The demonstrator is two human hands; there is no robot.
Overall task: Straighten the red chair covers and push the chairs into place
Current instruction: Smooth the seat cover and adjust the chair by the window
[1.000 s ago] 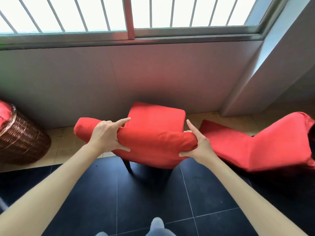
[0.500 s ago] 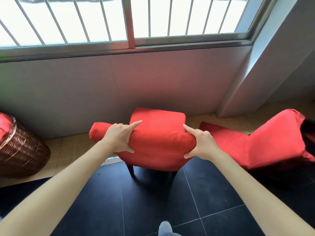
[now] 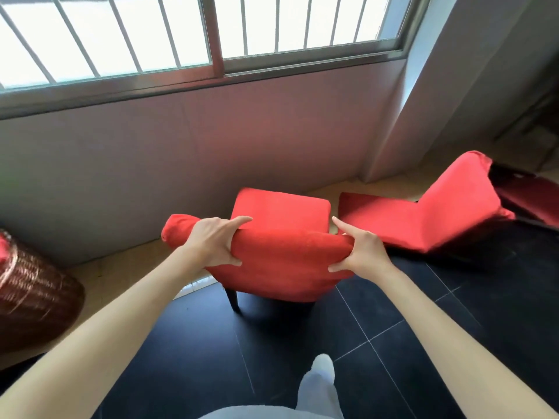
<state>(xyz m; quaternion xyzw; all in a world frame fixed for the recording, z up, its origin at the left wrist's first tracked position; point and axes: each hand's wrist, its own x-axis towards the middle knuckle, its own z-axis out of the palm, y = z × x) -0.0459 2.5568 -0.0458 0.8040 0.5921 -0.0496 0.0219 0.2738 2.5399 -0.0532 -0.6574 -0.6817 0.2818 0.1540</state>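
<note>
our left hand [image 3: 213, 241] and right hand [image 3: 361, 252] each clamp the top of the red chair [image 3: 281, 237]'s backrest, fingers over, thumbs under. the chair stands at twelve o'clock before the wall [image 3: 211, 146]; a second red chair [image 3: 423, 219] lies at two o'clock.

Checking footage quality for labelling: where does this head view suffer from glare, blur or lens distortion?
Head view: the barred window is blown out white; the brown wicker basket at the left edge is motion-smeared; the wide lens bows the window frame; both hands and the red-covered chair back stay fairly sharp.
</note>
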